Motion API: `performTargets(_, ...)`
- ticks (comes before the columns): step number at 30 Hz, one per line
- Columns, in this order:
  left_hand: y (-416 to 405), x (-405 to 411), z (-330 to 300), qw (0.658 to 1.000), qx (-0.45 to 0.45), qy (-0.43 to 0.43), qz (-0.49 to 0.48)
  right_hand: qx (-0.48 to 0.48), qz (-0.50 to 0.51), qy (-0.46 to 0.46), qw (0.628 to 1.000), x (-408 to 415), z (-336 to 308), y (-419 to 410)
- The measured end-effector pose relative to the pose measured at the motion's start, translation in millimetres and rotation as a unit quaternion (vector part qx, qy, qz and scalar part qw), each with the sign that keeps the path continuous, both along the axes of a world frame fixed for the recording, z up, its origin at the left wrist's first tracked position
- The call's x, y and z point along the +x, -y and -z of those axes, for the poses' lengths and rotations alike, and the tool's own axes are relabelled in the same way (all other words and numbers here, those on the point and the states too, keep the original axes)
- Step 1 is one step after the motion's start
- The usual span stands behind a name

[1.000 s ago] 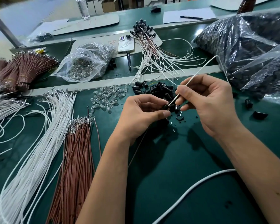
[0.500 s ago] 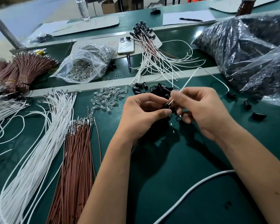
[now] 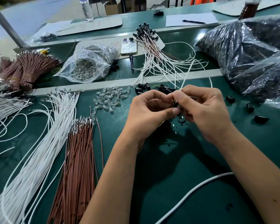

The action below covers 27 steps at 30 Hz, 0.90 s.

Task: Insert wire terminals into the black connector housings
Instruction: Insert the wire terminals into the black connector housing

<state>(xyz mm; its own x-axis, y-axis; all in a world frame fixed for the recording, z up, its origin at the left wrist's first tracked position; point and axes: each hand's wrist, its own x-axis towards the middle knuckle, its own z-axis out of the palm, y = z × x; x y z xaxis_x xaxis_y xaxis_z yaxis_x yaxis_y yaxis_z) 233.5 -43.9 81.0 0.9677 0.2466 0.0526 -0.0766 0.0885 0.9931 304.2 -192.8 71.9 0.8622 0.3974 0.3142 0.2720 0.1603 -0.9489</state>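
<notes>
Housing mostly behind hands

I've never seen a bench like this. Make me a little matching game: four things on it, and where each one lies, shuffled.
Things:
1. brown wires
2. clear bulbs
3. phone
4. big bag of black parts

Places:
A. far right of the bench
B. loose heap just left of the left hand
C. flat at the back, beside the finished wire bundle
D. long bundle between the white wires and the left forearm

Pairs: 1-D, 2-B, 3-C, 4-A
</notes>
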Motion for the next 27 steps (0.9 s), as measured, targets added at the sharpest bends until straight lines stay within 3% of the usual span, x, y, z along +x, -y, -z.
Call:
performTargets(3, -2.9, 0.6, -1.0, 1.0, -0.019, 0.006, -0.01, -0.01, -0.001, 0.032, 0.999, -4.1, -4.8, -1.2)
performTargets(8, 1.1, -1.1, -0.8, 0.999, 0.018, -0.001, 0.048, 0.086, 0.057, -0.029, 0.994, -2.3, -11.5, -1.0)
performTargets(14, -2.7, 0.2, -2.0, 0.998, -0.048, 0.027, 0.006, 0.012, -0.008, 0.02, 1.0, -7.0, -6.6, -1.9)
performTargets(21, -3.5, 0.6, -5.8, 0.988, -0.148, 0.032, -0.039, -0.091, 0.03, 0.06, 0.994, -11.6, -3.5, -6.2)
performTargets(27, -7.8, 0.1, -6.9, 0.973, -0.226, 0.006, -0.05, -0.112, 0.007, 0.073, 0.991, -13.9, -6.4, -5.1)
